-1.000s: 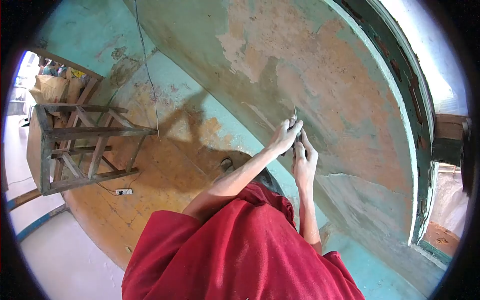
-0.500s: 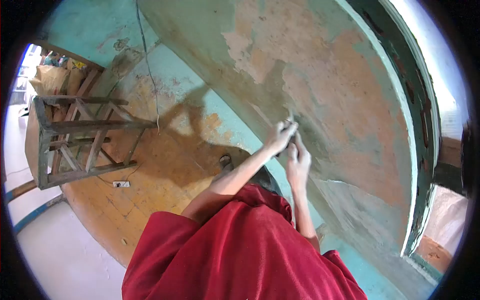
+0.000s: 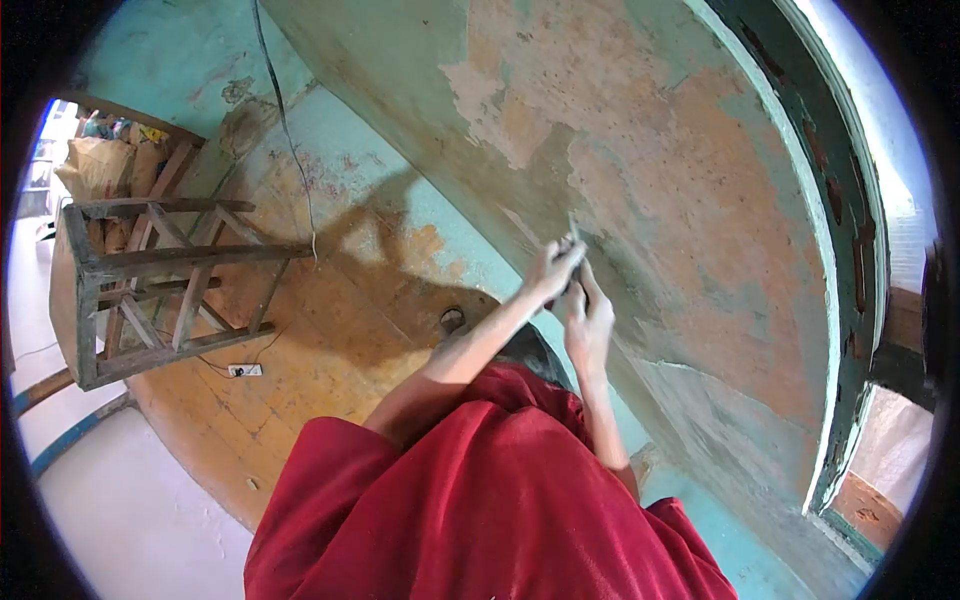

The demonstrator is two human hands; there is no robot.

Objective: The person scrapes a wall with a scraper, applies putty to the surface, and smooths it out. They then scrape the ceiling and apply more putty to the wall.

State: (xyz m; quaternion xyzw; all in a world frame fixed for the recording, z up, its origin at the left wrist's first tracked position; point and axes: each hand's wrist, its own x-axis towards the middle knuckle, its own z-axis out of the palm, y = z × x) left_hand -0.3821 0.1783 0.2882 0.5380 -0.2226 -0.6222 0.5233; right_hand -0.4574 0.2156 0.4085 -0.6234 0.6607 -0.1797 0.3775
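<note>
Both of my hands are together in front of a wall [image 3: 680,230] with patchy green paint and bare brown plaster. My left hand [image 3: 550,272] is closed around a thin-bladed scraper [image 3: 573,226], whose narrow blade points up past the knuckles at the wall surface. Just below it, my right hand [image 3: 588,318] is closed at the tool's dark lower part, its fingers pointing upward. My fingers hide most of the handle.
At the left, a wooden stool [image 3: 180,260] lies on its side near brown sacks [image 3: 100,165]. A cable [image 3: 285,120] hangs down, and a white power socket [image 3: 245,370] rests on the stained floor [image 3: 300,400]. A dark, peeling frame [image 3: 845,230] edges the wall at right.
Both hands have shifted slightly left and up along the wall, still together on the scraper. The view has moved a little.
</note>
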